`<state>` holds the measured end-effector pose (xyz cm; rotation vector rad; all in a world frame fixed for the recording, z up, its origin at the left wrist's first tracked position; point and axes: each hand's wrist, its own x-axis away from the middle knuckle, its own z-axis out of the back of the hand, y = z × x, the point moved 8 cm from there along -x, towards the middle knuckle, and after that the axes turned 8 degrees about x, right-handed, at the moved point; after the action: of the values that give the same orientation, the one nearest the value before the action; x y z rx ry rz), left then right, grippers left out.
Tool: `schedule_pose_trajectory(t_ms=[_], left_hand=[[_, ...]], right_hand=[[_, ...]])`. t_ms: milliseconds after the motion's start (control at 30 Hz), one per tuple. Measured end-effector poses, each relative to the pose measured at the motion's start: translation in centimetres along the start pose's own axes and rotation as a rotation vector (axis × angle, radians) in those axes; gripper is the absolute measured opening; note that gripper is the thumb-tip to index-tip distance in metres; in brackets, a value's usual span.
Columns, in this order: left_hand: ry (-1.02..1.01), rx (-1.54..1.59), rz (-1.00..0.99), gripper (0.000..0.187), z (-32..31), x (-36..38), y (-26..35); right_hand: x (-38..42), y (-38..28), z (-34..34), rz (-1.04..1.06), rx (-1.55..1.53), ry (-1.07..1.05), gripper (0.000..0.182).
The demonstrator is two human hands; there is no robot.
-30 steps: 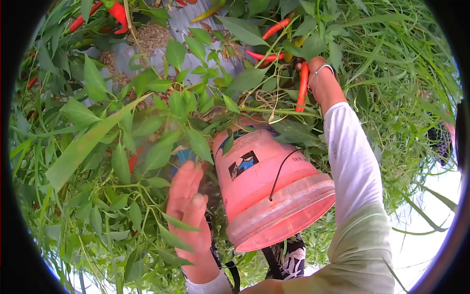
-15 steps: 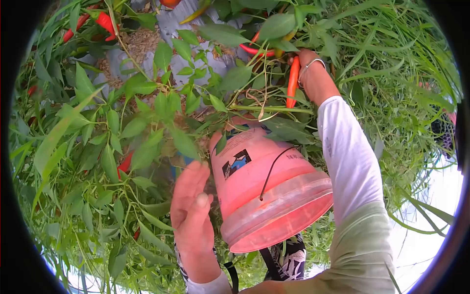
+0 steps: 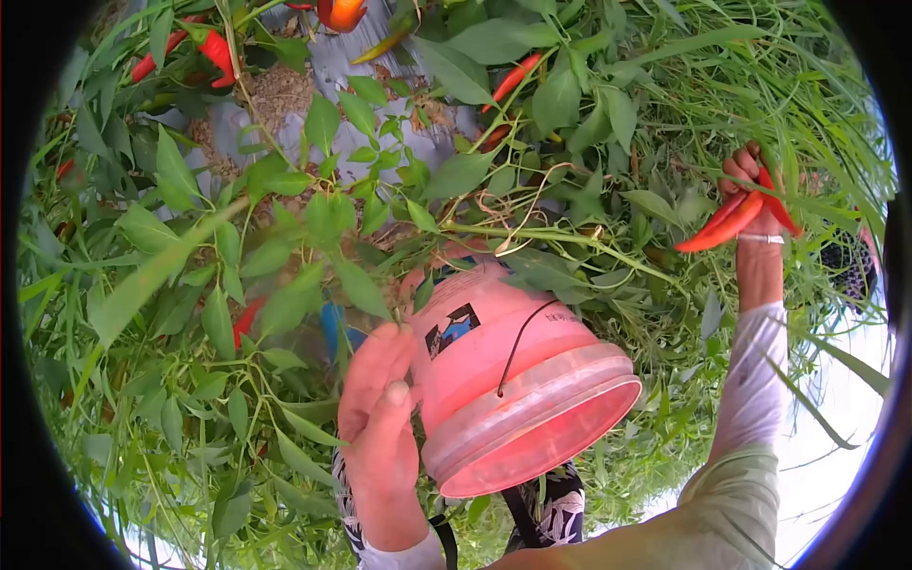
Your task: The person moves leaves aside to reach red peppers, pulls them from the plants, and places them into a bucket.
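Observation:
Out at the right, my right hand [image 3: 743, 176] is closed around red chili peppers [image 3: 727, 225], whose shiny pointed ends stick out past the wrist bangle. My left hand [image 3: 382, 408] is open, its fingers stretched upward and the thumb apart, close along the left side of a pink bucket [image 3: 518, 332]. The bucket lies tipped, its mouth facing down toward my legs, with a thin dark wire handle across its side. Leaves of a pepper plant [image 3: 328, 214] hang over the bucket's far end and near my left fingertips.
Red chilies hang on the plants at the upper left [image 3: 217, 55], at the top [image 3: 340, 13] and above the middle [image 3: 516, 80]. Silvery plastic sheeting [image 3: 351, 71] covers ground between the plants. Tall grass [image 3: 750, 76] grows on the right.
My right hand has pulled away from the pepper plant to the right, carrying the red chilies. The bucket has shifted slightly down and left; my left hand stays beside it.

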<state>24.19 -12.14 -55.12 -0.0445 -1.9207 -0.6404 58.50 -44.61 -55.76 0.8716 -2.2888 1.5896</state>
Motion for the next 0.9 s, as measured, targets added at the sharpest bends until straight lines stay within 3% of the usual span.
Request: schedule_pose_trajectory(t_ms=[67, 133, 167, 200, 233, 333, 367, 433, 467, 500, 533, 633, 700, 733, 767, 833, 900], left_hand=[[-0.008, 0.019, -0.002, 0.059, -0.2, -0.1, 0.2], [-0.019, 0.039, -0.004, 0.059, -0.4, -0.3, 0.4], [-0.021, 0.046, -0.002, 0.059, -0.3, -0.3, 0.4], [-0.022, 0.053, -0.001, 0.059, -0.3, -0.4, 0.5], [-0.02, 0.051, -0.002, 0.059, -0.2, -0.5, 0.6], [-0.031, 0.048, -0.038, 0.058, 0.3, -0.7, 1.6], [-0.027, 0.051, -0.052, 0.057, 0.6, -0.8, 1.9], [-0.022, 0.056, -0.063, 0.056, 1.2, -0.9, 2.4], [-0.029, 0.062, -0.06, 0.056, 1.3, -1.0, 2.5], [-0.035, 0.068, -0.056, 0.056, 1.4, -1.0, 2.6], [-0.035, 0.073, -0.054, 0.056, 1.4, -1.0, 2.7], [-0.05, 0.06, -0.051, 0.056, 1.4, -1.3, 3.1], [-0.036, 0.051, -0.037, 0.058, 1.6, -1.3, 3.0], [-0.032, 0.046, -0.037, 0.058, 1.6, -1.3, 3.0], [-0.036, 0.04, -0.031, 0.058, 1.5, -1.4, 3.0], [-0.036, 0.028, -0.017, 0.059, 1.6, -1.5, 2.7], [-0.072, 0.021, -0.01, 0.059, 1.4, -1.6, 2.4]], right_hand=[[0.2, 2.7, -9.4, -0.108, -0.083, -0.153, 0.018], [-0.5, 7.1, -17.5, -0.299, -0.191, -0.496, 0.024], [-1.0, 9.8, -21.0, -0.355, -0.234, -0.472, 0.028], [-2.3, 12.0, -23.5, -0.36, 0.05, -0.488, 0.025], [-4.0, 13.3, -25.1, -0.318, 0.373, -0.352, 0.022], [-12.2, 17.7, -24.7, -0.254, 0.68, -0.339, 0.022], [-14.7, 17.3, -21.9, -0.229, 0.849, -0.169, 0.023], [-17.6, 13.4, -16.8, -0.138, 1.633, 0.026, 0.032], [-19.2, 13.5, -14.7, 0.054, 2.352, -0.258, 0.039], [-19.9, 12.0, -8.9, -0.222, 2.053, 0.124, 0.039], [-19.3, 11.0, -5.7, -0.172, 2.028, 0.39, 0.039], [-18.0, 11.2, -2.4, -0.291, 2.022, 0.328, 0.039], [-17.2, 10.5, -5.0, -0.107, 1.962, 0.411, 0.04], [-16.3, 10.5, -6.7, -0.016, 1.785, 0.435, 0.037], [-16.7, 10.7, -7.0, -0.023, 1.779, 0.434, 0.037], [-18.1, 10.6, -8.9, 0.225, 1.94, 0.368, 0.041], [-19.0, 12.0, -10.1, 0.129, 2.008, 0.33, 0.038]])
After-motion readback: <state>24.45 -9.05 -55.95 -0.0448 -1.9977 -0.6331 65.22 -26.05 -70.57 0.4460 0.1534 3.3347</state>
